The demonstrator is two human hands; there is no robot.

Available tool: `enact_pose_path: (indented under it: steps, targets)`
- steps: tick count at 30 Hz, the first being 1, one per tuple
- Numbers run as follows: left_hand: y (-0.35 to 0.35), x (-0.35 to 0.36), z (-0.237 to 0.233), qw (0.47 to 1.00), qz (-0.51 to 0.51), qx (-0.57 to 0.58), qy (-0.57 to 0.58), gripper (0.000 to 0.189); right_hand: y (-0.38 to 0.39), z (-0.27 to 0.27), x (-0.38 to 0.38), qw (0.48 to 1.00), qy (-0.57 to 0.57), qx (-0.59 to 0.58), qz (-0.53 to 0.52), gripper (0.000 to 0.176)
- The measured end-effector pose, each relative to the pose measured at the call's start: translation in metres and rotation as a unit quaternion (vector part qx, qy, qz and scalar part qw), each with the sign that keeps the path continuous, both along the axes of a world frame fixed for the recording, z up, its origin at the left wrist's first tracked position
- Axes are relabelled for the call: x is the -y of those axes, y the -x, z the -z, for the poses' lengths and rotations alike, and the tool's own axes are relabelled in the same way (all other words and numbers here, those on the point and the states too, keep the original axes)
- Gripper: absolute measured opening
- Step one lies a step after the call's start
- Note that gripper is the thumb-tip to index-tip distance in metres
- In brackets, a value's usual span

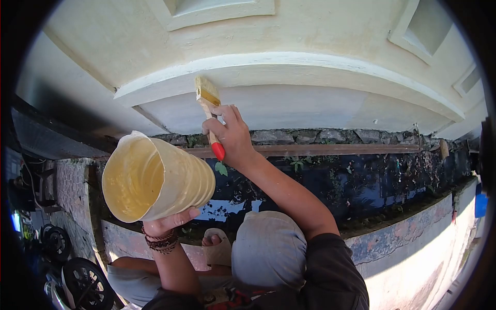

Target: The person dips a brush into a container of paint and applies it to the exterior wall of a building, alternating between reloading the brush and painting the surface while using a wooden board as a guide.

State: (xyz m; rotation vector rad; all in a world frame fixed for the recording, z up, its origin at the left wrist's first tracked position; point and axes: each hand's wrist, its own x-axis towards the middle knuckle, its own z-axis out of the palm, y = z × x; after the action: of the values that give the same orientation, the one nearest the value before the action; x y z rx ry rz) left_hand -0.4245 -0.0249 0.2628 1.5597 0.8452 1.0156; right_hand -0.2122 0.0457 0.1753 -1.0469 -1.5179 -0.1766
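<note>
Both hands are busy, and how each one holds its thing makes sense to me. The right hand [231, 135] is reaching up with a brush [208, 101]. Its grip is wrapped round the wooden handle just above the red tip, fingers closed tight and thumb tucked behind. That low hold probably buys extra reach, since the yellowish bristles sit right under the white moulding [310, 61] that runs along the cream wall [129, 36].

The left hand [168, 222] has a ribbed plastic tub [178, 178] off to the side at about chest height. Its grip is cupped under the base, thumb pressed along the bottom edge and the other fingers hidden behind. The tub is tipped so its open mouth faces the person, and you can see the creamy yellow coating inside. My guess is that the tilt puts the inside within an easy swing of the brush. There's a stack of beaded bracelets [161, 242] on that wrist.

The person looks perched up high, with a bent knee [268, 248] in grey cloth and a sandalled foot [217, 247] tucked in underneath. Below them a wooden plank [330, 150] runs along some rough stonework, with dark water [361, 181] under it. A couple of bike wheels [85, 281] are parked bottom left.
</note>
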Motion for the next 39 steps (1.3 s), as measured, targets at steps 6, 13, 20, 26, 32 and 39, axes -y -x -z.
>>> enact_pose_path:
  steps: [6,13,20,26,32,39]
  targets:
    - [-0.008,0.002,-0.011,0.998,-0.008,0.018,0.054,0.107,-0.077,-0.007,0.016,0.978,-0.063,-0.177,0.087,0.019]
    - [-0.012,0.003,-0.010,0.999,0.021,0.029,0.041,0.106,-0.050,0.016,0.017,0.955,-0.126,-0.152,0.222,0.024]
    - [-0.019,-0.002,-0.014,0.998,0.039,0.034,-0.025,0.091,-0.010,0.032,0.020,0.996,0.018,0.002,-0.083,0.038]
    - [-0.028,0.000,-0.011,0.999,0.025,0.033,0.014,0.110,-0.148,0.030,0.086,0.927,-0.157,-0.107,0.324,0.015]
    - [-0.039,0.003,-0.006,0.999,0.050,0.011,0.018,0.110,-0.235,0.011,0.094,0.887,-0.129,-0.047,0.441,0.013]
    - [-0.046,-0.004,-0.006,0.997,0.048,0.047,-0.033,0.113,-0.049,0.007,0.050,0.998,0.045,0.011,-0.051,0.029]
